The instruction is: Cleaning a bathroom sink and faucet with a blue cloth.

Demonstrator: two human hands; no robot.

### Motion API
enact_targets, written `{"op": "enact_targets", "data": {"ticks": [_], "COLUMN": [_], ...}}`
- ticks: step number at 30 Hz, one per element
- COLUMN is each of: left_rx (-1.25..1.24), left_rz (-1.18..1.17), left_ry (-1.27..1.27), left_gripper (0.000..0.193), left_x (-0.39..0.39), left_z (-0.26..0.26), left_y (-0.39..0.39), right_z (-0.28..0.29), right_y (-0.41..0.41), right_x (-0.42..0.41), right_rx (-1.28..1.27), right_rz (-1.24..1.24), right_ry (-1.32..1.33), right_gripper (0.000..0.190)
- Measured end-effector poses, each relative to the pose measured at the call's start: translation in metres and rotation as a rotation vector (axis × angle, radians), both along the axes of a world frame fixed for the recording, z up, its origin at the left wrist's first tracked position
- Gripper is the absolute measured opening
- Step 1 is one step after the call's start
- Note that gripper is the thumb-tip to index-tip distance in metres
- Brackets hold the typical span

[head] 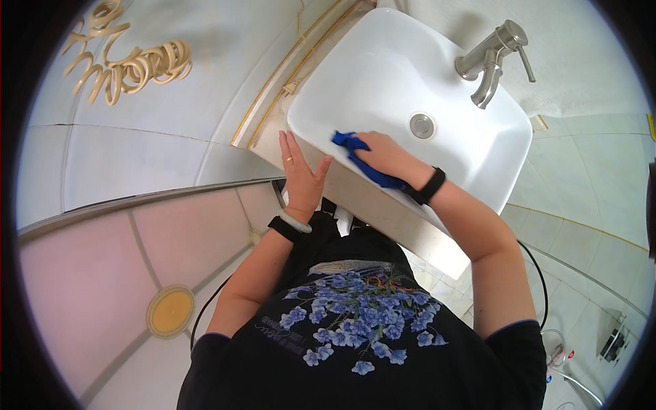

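Observation:
A blue cloth (376,173) is bunched under my right hand (384,154), which grips it against the near rim of the white ceramic washbasin (353,92). Part of the cloth drapes along the rim towards my wrist. My left hand (302,179), empty and with the thumb spread from the fingers, is at the basin's near left corner, by the edge of the stone countertop (359,197). Whether it touches the counter I cannot tell. A round metal drain stopper (422,126) sits in the basin floor. Behind it stands a brushed-metal single-lever faucet (492,61).
A coiled beige cord (138,66) hangs against the tiled wall (128,154) at left, and a beige plug (289,88) lies beside the basin. Pink panels (184,220) with a round yellow disc (171,312) are at lower left. Hoses (579,387) show at lower right.

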State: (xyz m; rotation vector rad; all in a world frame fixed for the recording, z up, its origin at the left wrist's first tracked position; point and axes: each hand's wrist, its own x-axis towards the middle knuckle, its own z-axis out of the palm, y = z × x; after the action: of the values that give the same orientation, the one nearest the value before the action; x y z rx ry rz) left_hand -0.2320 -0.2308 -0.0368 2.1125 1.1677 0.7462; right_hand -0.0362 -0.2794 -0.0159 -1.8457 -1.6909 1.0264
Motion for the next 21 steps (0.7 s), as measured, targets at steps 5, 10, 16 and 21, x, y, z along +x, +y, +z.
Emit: {"op": "enact_targets", "data": {"ticks": [5,10,16,21], "left_rx": [0.089,0.033,-0.004,0.036], "left_rz": [-0.091,-0.028,-0.039,-0.105], "left_ry": [0.038,-0.075,-0.086,-0.107], "left_gripper": [0.074,0.063,0.063,0.058], "left_x": [-0.010,-0.009,-0.010,-0.005], "left_z": [-0.022,0.001,0.031,0.043], "left_y": [0.005,0.004,0.000,-0.015], "right_z": [0.035,0.026,-0.035,-0.013], "right_y": [0.064,0.060,-0.029,-0.117], "right_x": [-0.042,-0.031,0.023,0.050], "right_rx": [0.068,0.018,0.030,-0.117], "right_rz": [-0.016,0.077,0.090,0.004], "right_ry": [0.121,0.289,0.119,0.030], "right_gripper": [0.039,0.039,0.036,0.036]}}
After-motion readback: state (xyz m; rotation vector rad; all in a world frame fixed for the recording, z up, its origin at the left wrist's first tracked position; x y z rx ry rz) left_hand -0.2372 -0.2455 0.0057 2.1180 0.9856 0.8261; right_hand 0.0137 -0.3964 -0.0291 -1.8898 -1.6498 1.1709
